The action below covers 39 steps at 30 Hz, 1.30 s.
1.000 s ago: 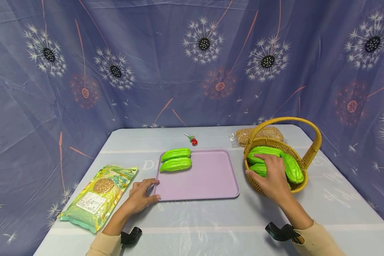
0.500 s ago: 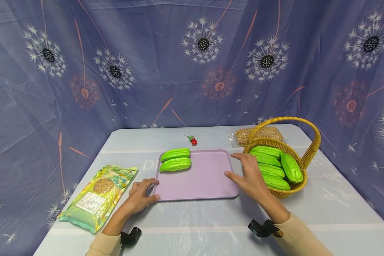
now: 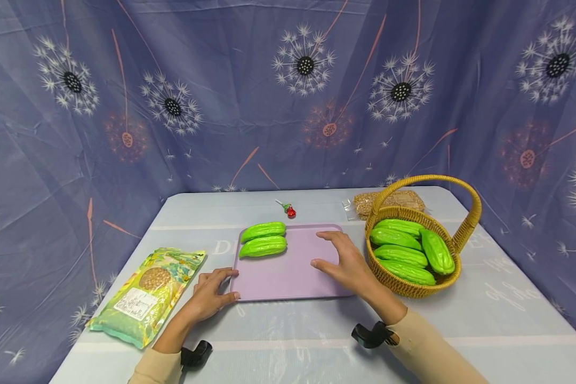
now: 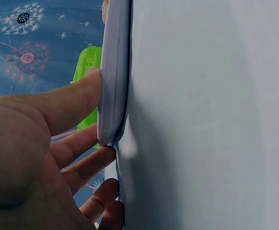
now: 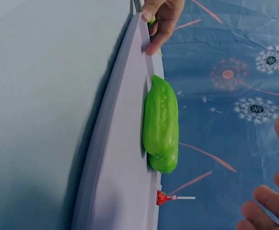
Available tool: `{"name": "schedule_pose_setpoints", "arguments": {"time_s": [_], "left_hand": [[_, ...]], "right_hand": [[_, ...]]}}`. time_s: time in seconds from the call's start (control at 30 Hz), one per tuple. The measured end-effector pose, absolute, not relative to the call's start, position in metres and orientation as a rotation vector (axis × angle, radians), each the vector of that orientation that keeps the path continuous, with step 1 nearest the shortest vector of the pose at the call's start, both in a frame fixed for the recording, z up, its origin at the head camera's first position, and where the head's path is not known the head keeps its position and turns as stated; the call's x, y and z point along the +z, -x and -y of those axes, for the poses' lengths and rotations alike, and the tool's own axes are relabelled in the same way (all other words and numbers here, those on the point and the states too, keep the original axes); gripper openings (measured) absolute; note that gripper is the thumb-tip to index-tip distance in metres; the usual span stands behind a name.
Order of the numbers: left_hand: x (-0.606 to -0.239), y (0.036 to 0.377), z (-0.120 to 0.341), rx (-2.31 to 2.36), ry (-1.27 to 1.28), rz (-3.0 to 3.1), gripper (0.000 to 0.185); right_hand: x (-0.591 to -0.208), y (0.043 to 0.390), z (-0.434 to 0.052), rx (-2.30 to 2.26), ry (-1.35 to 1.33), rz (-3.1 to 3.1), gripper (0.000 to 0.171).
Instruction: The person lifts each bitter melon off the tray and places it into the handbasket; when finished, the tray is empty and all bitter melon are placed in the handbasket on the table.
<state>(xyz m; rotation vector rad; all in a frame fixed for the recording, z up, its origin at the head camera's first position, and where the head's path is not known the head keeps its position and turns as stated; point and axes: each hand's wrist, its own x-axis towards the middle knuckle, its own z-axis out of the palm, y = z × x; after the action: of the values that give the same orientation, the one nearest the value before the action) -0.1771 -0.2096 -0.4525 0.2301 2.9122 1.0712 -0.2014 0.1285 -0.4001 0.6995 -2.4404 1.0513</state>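
A purple tray (image 3: pixel 297 280) lies mid-table with two green bitter gourds (image 3: pixel 264 239) side by side in its far left corner. My left hand (image 3: pixel 221 285) rests against the tray's near left corner, thumb on the left rim (image 4: pixel 111 72), fingers along the front edge. My right hand (image 3: pixel 333 253) hovers empty over the right part of the tray, fingers spread and relaxed. A yellow wicker basket (image 3: pixel 453 277) right of the tray holds several more gourds (image 3: pixel 403 253). In the right wrist view one gourd (image 5: pixel 161 124) lies on the tray (image 5: pixel 125 167).
A colourful snack bag (image 3: pixel 146 296) lies at the front left. A small red wrapped candy (image 3: pixel 291 212) sits behind the tray. A clear bag of grain (image 3: pixel 365 202) lies behind the basket. Blue patterned cloth walls the table on three sides.
My right hand has left the gourds in the basket and moved left over the tray, holding nothing. The left hand has stayed at the tray's corner.
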Motion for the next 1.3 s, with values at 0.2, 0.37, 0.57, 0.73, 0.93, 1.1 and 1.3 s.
{"name": "schedule_pose_setpoints", "arguments": {"time_s": [0.2,0.37,0.57,0.73,0.93,1.1,1.3], "left_hand": [[-0.453,0.177,0.210,1.061,-0.237,-2.921,0.050],[-0.452,0.177,0.210,1.058,-0.235,-2.919,0.050],[-0.453,0.177,0.210,1.054,-0.236,-2.913,0.051],[-0.453,0.177,0.210,1.054,-0.236,-2.913,0.050],[-0.452,0.177,0.210,1.057,-0.234,-2.909,0.050],[-0.451,0.177,0.210,1.053,-0.218,-2.897,0.050],[-0.451,0.177,0.209,1.058,-0.217,-2.896,0.050]], "right_hand": [[-0.404,0.207,-0.116,1.120,-0.733,2.480,0.059],[-0.411,0.213,-0.107,1.140,-0.782,2.490,0.058],[-0.420,0.225,-0.094,1.122,-0.807,2.536,0.058],[-0.424,0.237,-0.084,1.077,-0.802,2.582,0.059],[-0.426,0.250,-0.073,1.045,-0.802,2.642,0.059],[-0.428,0.259,-0.065,1.034,-0.806,2.673,0.057],[-0.429,0.267,-0.058,1.002,-0.792,2.734,0.058]]}}
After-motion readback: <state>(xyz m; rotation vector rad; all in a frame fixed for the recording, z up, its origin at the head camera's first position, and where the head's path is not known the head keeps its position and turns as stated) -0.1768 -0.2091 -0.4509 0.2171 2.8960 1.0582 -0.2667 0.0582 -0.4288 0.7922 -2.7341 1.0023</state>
